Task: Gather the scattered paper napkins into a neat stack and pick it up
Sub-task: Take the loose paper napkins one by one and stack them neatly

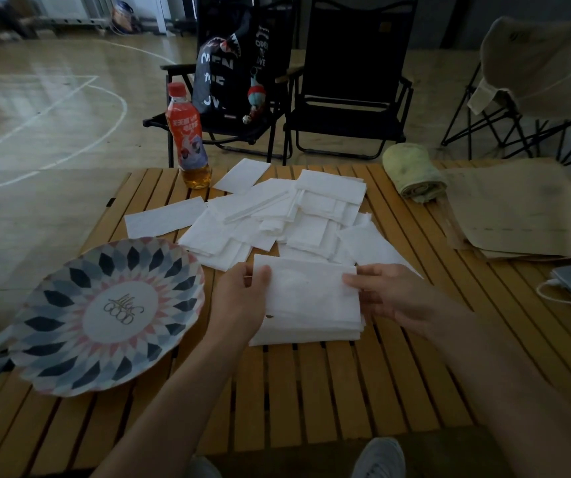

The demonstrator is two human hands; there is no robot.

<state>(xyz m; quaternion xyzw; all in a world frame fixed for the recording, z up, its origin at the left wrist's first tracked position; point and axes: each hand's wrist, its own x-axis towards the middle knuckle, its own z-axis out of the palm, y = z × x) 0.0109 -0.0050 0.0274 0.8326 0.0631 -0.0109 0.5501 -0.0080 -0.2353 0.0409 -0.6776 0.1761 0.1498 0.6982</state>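
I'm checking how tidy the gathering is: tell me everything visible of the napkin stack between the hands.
The napkin stack is white paper, several layers thick, edges roughly aligned, slightly stepped at the near right corner. It lies flat low over the slatted table, before the loose napkins. The left hand holds its left edge, thumb on top; the right hand its right edge.

The table (311, 391) was slatted wood, honey-toned with a dull satin finish. The napkins (277, 215) toward its twelve o'clock were soft white paper, matt and faintly textured, and so was the stack (308, 305) nearer in. The plate (104, 315) at nine o'clock looked smooth, with a printed pattern and a slight sheen. The bottle (189, 139) at eleven o'clock was glossy clear plastic. At one o'clock lay a nubby cloth towel (413, 174), and at two o'clock matt brown paper bags (518, 215). The floor (52, 108) beyond gleamed like varnished wood.
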